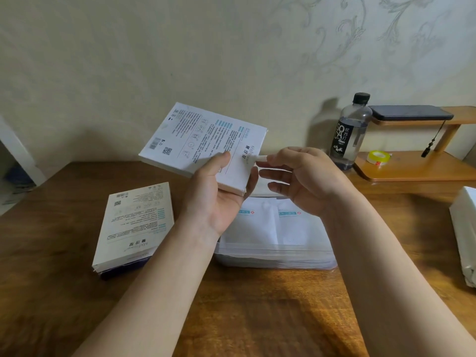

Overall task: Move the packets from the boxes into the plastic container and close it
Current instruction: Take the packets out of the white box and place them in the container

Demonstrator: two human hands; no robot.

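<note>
A flat white cardboard box (203, 145), printed with dense small text, a barcode and a QR code, is held tilted above the middle of the grained brown wooden tabletop (257, 305) by the left hand (219, 199). Its grip is closed round the box's near end, with the thumb on the printed face and the fingers beneath. A small white flap (258, 158) at that end is pinched between thumb and forefinger of the right hand (301, 176). A second box (131, 228) of the same kind lies flat toward the tabletop's left edge. Below the hands, at mid-tabletop, a shallow translucent plastic container (275, 253) is seen, with soft white packets (270, 222) bearing teal labels inside. A clear bottle (351, 132) labelled "SODA" stands at the rear edge.
</note>
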